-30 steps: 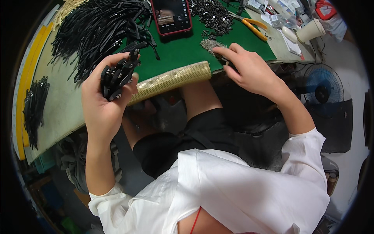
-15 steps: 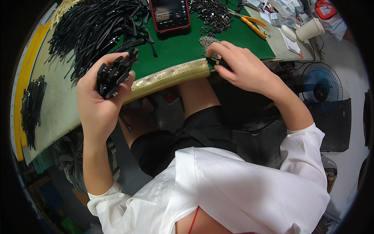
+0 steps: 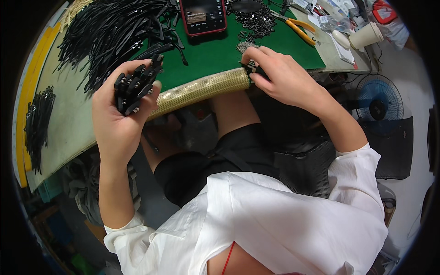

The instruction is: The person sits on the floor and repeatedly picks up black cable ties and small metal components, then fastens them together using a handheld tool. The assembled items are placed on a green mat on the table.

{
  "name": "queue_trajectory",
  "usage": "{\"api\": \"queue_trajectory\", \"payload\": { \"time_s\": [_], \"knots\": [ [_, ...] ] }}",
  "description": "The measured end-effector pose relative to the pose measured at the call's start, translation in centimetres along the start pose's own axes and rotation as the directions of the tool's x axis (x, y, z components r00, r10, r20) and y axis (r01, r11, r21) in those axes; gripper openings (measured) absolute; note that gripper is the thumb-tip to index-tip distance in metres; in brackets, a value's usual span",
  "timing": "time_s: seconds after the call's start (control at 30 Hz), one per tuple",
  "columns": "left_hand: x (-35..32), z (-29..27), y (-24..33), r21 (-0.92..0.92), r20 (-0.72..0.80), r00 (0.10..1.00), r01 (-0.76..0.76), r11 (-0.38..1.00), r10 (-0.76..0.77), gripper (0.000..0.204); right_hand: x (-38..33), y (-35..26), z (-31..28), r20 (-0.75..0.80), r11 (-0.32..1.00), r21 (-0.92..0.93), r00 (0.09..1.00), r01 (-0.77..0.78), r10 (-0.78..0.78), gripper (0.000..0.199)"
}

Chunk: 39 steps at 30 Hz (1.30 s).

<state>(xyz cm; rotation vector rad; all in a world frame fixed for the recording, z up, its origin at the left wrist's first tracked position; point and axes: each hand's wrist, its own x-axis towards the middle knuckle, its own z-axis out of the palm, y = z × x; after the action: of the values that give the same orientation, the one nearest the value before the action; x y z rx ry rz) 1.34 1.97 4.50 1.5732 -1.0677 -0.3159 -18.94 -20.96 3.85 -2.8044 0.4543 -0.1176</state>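
My left hand point(image 3: 118, 110) grips a bundle of short black plastic strips point(image 3: 136, 85), held just in front of the table edge. My right hand point(image 3: 279, 75) pinches a small black piece point(image 3: 252, 69) at the right end of a yellowish mesh-covered pad point(image 3: 201, 89) that runs along the table's front edge. A green mat point(image 3: 206, 50) covers the table behind the pad. A little heap of small metal parts point(image 3: 245, 46) lies on the mat just beyond my right fingers.
A large pile of black strips point(image 3: 110, 32) lies at the back left, a smaller bunch point(image 3: 36, 121) at the far left. A phone in a red case point(image 3: 202, 16), orange-handled pliers point(image 3: 300, 28), a paper cup point(image 3: 366, 34) and a blue fan point(image 3: 378, 103) are nearby.
My right hand has drawn back from the mat to the pad's right end, now pinching a small piece. My left hand holds the bundle in much the same place.
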Motion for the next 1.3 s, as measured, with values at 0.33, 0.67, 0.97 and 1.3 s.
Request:
{"api": "queue_trajectory", "payload": {
  "time_s": [0.33, 0.67, 0.97, 1.3],
  "knots": [
    [-0.2, -0.2, -0.4, -0.075, -0.008, 1.0, -0.026, 0.997, 0.026, 0.03, 1.2, -0.6, -0.6, 0.052, 0.995, -0.095, 0.998, 0.035, -0.03, 0.027],
    [-0.7, 0.8, 1.1, -0.393, -0.015, 0.999, 0.02, 0.919, -0.028, 0.028, 1.5, -1.1, -1.0, 0.051, 1.0, -0.012, 0.999, -0.009, 0.01, 0.028],
    [-0.2, 2.6, 0.5, 0.409, -0.067, 0.759, -0.572, 0.711, 0.648, 0.046, 0.2, -8.8, -1.3, 0.207, -0.043, 0.976, 0.972, -0.213, -0.107, 0.037],
    [-0.7, 2.5, 0.2, 0.424, -0.031, 0.791, -0.543, 0.725, 0.611, 0.038, 0.2, -8.9, -0.5, 0.215, -0.158, 0.958, 0.966, -0.237, -0.146, 0.038]
  ]
}}
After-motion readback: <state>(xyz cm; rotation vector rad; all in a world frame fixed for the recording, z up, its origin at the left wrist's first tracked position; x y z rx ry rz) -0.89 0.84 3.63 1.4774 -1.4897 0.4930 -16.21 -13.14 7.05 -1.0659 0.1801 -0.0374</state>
